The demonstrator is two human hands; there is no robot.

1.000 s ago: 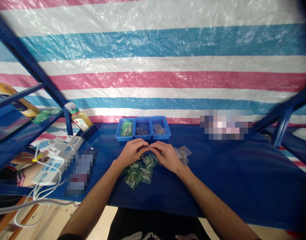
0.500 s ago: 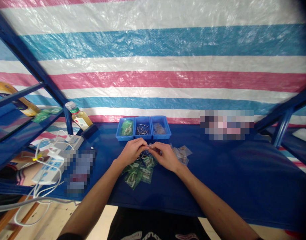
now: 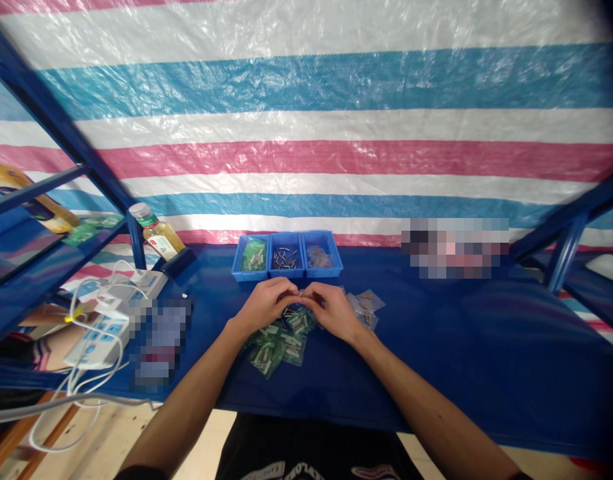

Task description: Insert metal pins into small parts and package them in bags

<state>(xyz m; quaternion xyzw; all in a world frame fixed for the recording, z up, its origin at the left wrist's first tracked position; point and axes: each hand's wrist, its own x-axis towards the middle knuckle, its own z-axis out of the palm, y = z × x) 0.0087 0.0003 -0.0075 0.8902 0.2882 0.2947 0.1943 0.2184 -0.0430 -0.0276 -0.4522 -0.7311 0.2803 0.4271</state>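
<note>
My left hand (image 3: pixel 266 303) and my right hand (image 3: pixel 332 308) meet at the fingertips, just in front of the blue bins. Both are closed in a pinch. A small greyish, see-through bit shows between them, mostly covered by the fingers; its kind cannot be told. Below and between the hands lie green plastic bags (image 3: pixel 269 352) with metal pins inside, and some loose dark pins are partly hidden there. Beside my right hand are clear plastic bags (image 3: pixel 365 305) holding small brownish parts.
Three joined blue bins hold a green bag (image 3: pixel 255 255), loose metal pins (image 3: pixel 285 259) and clear bags (image 3: pixel 318 257). To the left are a bottle (image 3: pixel 159 233), a power strip (image 3: pixel 103 333) with white cables and a blurred flat object (image 3: pixel 161 340). Blue frame posts flank the table (image 3: pixel 461 353).
Both hands stay in the same place, with fingertips shifting slightly against each other. The see-through bit between them showed a little more half a second ago. Bags and bins have not moved.
</note>
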